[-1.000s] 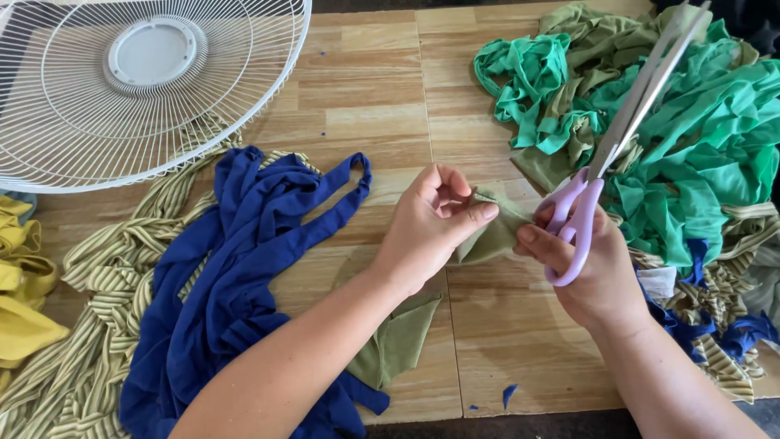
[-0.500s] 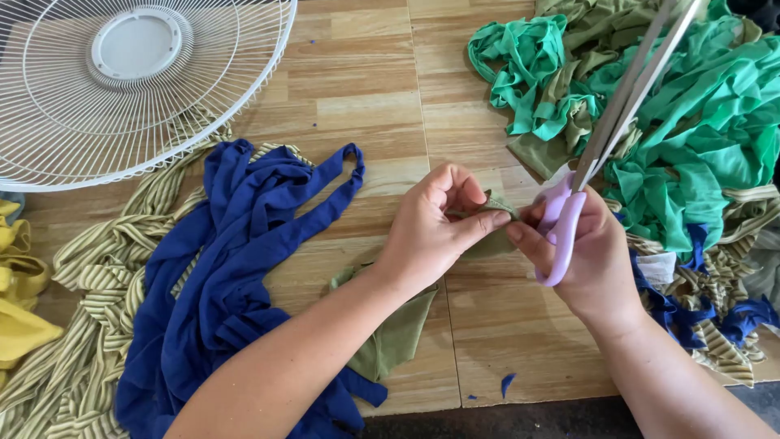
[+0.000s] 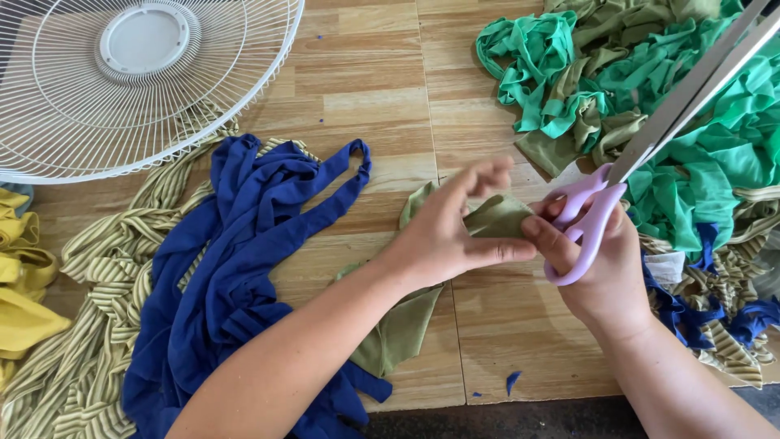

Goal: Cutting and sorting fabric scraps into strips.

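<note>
Olive fabric point(image 3: 496, 218) on wood-plank tabletop point(image 3: 366, 89)

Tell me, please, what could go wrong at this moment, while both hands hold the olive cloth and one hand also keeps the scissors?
1. The right hand pinches the olive cloth while also holding the purple-handled scissors, so its grip on either may slip.
2. The left hand has fingers right beside the scissor handles; a sudden turn might bring the blades near them.
3. The long blades point over the green fabric pile and could snag it.
</note>
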